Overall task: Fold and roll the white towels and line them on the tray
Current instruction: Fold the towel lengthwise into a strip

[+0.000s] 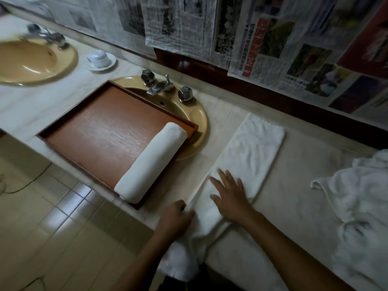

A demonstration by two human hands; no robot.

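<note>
The folded towel (252,152) lies as a long strip on the counter (25,114) just right of the tray (94,133), its near end hanging over the edge. We see the left hand (176,217) gripping its left edge and the right hand (231,198) pressing flat on it, fingers spread. One rolled towel (151,162) lies along the tray's right side.

Two arms show from the bottom edge of the view. The left hand (176,217) and left forearm (144,259) are bare all the way down to the frame's edge. The right hand (231,198) and right forearm (294,248) are bare too. The view is soft, so nails and fine marks cannot be made out. A dark patch (178,284) low between the arms may be clothing, but it is too dim to tell.
</note>
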